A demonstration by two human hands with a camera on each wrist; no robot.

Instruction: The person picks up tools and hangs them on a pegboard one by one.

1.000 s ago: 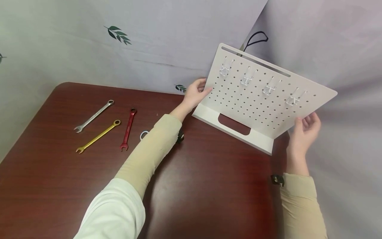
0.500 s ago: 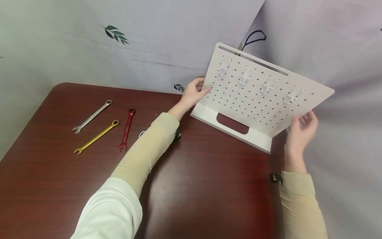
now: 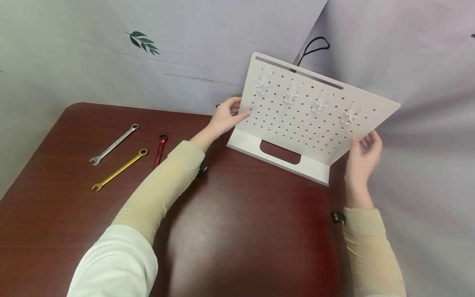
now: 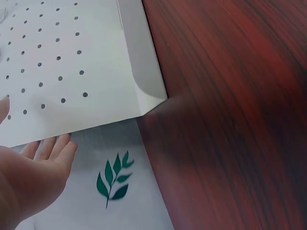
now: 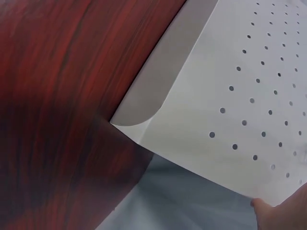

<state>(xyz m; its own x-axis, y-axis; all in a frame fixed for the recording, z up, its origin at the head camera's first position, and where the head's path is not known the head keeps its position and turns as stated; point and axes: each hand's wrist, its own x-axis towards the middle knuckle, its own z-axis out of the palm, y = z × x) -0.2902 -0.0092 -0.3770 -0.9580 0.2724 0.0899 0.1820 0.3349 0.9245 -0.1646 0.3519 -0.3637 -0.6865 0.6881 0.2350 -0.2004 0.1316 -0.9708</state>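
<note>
Silver wrench: left of the frame, flat on the table, untouched.
Yellow wrench: just below and right of the silver one, also loose on the wood.
Red wrench: right of the yellow one, its lower end hidden behind the left sleeve.
Left hand: upper middle of the frame, thumb on the front of the pegboard's left edge and fingers curled behind it, so it grips that edge; the left wrist view shows the fingers reaching behind the panel.
Pegboard: white, upper middle to right, standing on its foot at the far edge of the table, leaning back, held at both side edges.
Hooks: four clear ones in a row along the top holes, all bare.
Right hand: right of the frame, fingers wrapped on the pegboard's lower right edge, gripping it.
Progress, as I judge it: the board is being placed; nothing hangs on it, and all three wrenches visible remain on the table.
</note>
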